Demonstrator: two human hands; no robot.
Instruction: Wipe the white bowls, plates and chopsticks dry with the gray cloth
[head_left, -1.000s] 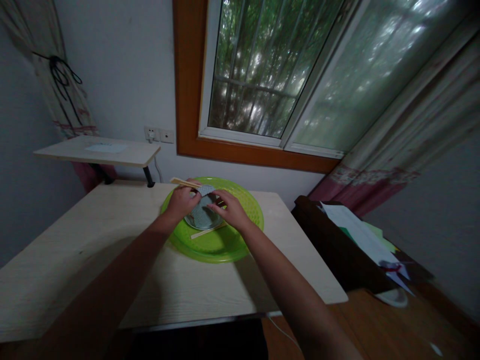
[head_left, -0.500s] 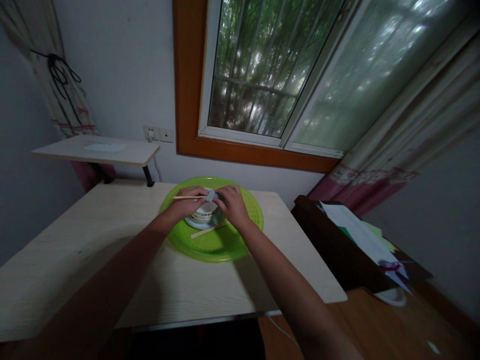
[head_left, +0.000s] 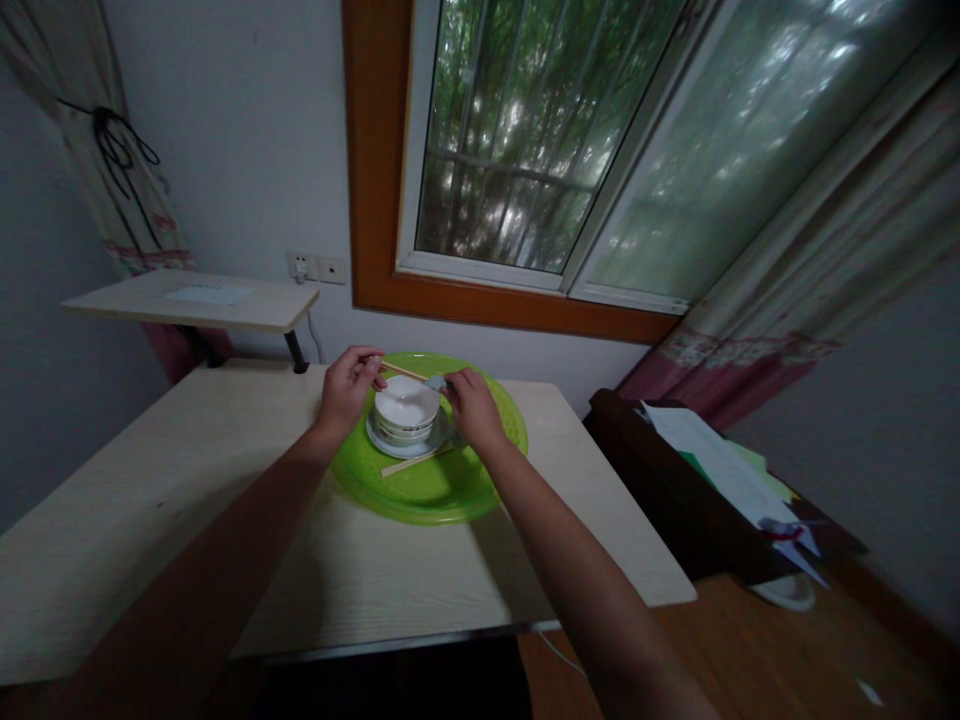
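Note:
My left hand (head_left: 352, 385) pinches one end of a chopstick (head_left: 405, 372) above the rim of a round green tray (head_left: 435, 500). I cannot tell whether it is one stick or a pair. The other end runs into a small grey cloth (head_left: 435, 383), pinched in the closed fingers of my right hand (head_left: 471, 408). Below the hands, a short stack of white bowls (head_left: 407, 405) stands on a white plate (head_left: 382, 447) in the tray. More chopsticks (head_left: 409, 463) lie in the tray before the plate, their far end near my right wrist.
The tray sits on a light wooden table (head_left: 360, 580). A raised shelf (head_left: 247, 312) with a paper on it stands at the back left. Beyond the table's right edge is a dark brown piece of furniture (head_left: 660, 490) with papers (head_left: 712, 460) on top. A window is behind.
My left hand has moved left and slightly up, away from the cloth, and the chopstick now spans between both hands. My right hand with the cloth has shifted slightly right, uncovering the bowls.

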